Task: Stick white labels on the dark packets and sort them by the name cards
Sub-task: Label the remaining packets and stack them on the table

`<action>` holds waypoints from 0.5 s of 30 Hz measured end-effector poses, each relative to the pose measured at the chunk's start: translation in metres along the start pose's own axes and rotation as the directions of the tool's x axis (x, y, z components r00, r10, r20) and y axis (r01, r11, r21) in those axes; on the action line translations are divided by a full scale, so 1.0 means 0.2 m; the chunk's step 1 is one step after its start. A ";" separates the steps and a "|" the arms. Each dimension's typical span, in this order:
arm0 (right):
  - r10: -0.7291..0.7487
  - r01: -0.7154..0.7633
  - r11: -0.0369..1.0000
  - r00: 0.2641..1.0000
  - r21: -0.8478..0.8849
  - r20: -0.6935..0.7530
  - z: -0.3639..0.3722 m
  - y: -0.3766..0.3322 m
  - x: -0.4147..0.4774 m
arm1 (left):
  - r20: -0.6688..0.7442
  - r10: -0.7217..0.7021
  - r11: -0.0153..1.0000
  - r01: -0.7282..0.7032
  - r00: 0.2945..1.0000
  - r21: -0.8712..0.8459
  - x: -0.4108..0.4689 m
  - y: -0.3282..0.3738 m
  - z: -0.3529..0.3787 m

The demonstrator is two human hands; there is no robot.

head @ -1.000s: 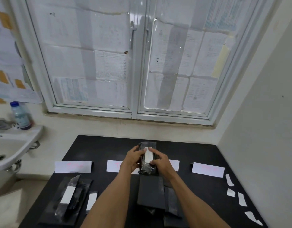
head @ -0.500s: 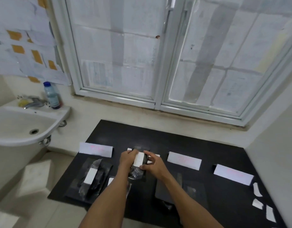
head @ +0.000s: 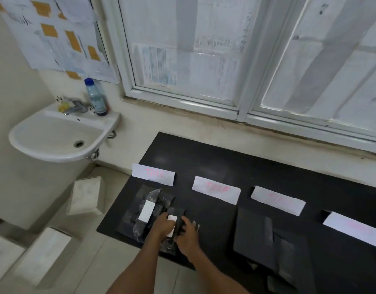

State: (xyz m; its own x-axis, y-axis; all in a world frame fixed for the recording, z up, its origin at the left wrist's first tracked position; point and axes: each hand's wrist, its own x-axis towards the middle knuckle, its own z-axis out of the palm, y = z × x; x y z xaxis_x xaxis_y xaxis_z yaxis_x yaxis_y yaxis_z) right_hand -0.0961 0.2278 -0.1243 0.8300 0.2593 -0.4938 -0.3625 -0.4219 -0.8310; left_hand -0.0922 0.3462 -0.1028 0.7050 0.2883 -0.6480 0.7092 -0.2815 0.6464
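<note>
Dark packet (head: 179, 219) at front-left of black worktop (head: 204, 162), gripped from both sides. Left hand (head: 162, 227) and right hand (head: 188, 234) each curl fingers round it; white label (head: 172, 218) on packet shows between them. Packet just right of labelled pile (head: 149, 211), which lies below leftmost name card (head: 153, 174). Unlabelled dark stack (head: 257, 234) lies well apart to right, below third name card (head: 277, 200). Sink (head: 34, 145) with bottle (head: 96, 97) on its rim stands left of worktop.

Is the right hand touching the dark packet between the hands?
Touching. The head view shows the right hand curling its fingers round the dark packet.
</note>
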 end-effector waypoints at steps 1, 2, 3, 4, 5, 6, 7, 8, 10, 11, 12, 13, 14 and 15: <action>-0.011 0.011 1.000 1.000 -0.017 0.003 0.01 0.01 0.01 | 0.001 -0.003 1.000 0.003 1.000 -0.001 0.01 -0.01 0.00; -0.015 0.015 0.999 1.000 -0.032 0.009 0.02 0.01 0.01 | -0.007 -0.005 1.000 0.005 1.000 -0.002 0.02 -0.01 0.01; -0.015 0.015 0.999 1.000 -0.028 0.016 0.03 0.01 0.01 | -0.023 -0.007 1.000 0.006 1.000 -0.004 0.02 -0.01 0.02; -0.014 0.014 1.000 1.000 -0.014 0.026 0.03 0.01 0.00 | -0.042 -0.010 1.000 0.009 0.999 -0.009 0.02 -0.01 0.03; -0.010 0.010 1.000 1.000 0.006 0.028 0.03 0.01 0.00 | -0.050 -0.007 1.000 0.006 0.999 -0.011 0.02 0.00 0.04; -0.009 0.009 1.000 1.000 0.023 0.025 0.03 0.01 0.00 | -0.057 -0.001 1.000 0.000 0.998 -0.012 0.02 0.00 0.05; -0.012 0.012 0.999 1.000 0.035 0.007 0.01 0.01 0.00 | -0.057 0.010 1.000 -0.010 0.998 -0.007 0.02 0.02 0.07; -0.010 0.011 1.000 1.000 0.030 -0.010 -0.01 0.01 0.00 | -0.063 0.022 1.000 -0.022 0.998 -0.004 0.01 0.04 0.07; -0.006 0.006 1.000 0.998 0.001 -0.056 -0.08 -0.01 -0.01 | -0.089 0.071 0.997 -0.070 0.993 0.014 0.00 0.09 0.10; -0.012 0.011 1.000 0.995 -0.012 -0.096 -0.13 -0.01 -0.01 | -0.102 0.110 0.993 -0.107 0.989 0.040 -0.01 0.12 0.12; -0.026 0.022 0.999 0.988 -0.023 -0.150 -0.18 -0.02 -0.02 | -0.110 0.138 0.989 -0.131 0.984 0.069 -0.02 0.16 0.15; -0.042 0.037 0.999 0.979 -0.027 -0.202 -0.22 -0.02 -0.02 | -0.122 0.157 0.985 -0.147 0.980 0.092 -0.02 0.18 0.17; -0.048 0.046 0.999 0.963 -0.015 -0.266 -0.30 -0.03 -0.03 | -0.114 0.177 0.980 -0.164 0.978 0.111 -0.03 0.23 0.22; -0.061 0.063 0.998 0.945 -0.003 -0.322 -0.37 -0.02 -0.04 | -0.094 0.185 0.979 -0.175 0.978 0.108 -0.03 0.27 0.26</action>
State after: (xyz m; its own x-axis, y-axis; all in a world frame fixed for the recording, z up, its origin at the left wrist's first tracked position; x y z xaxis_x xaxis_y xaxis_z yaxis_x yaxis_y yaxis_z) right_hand -0.0689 0.1633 -0.0981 0.9428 -0.0095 -0.3333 -0.3081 -0.4075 -0.8597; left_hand -0.0592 0.2810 -0.0853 0.8206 0.3158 -0.4763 0.5711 -0.4246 0.7026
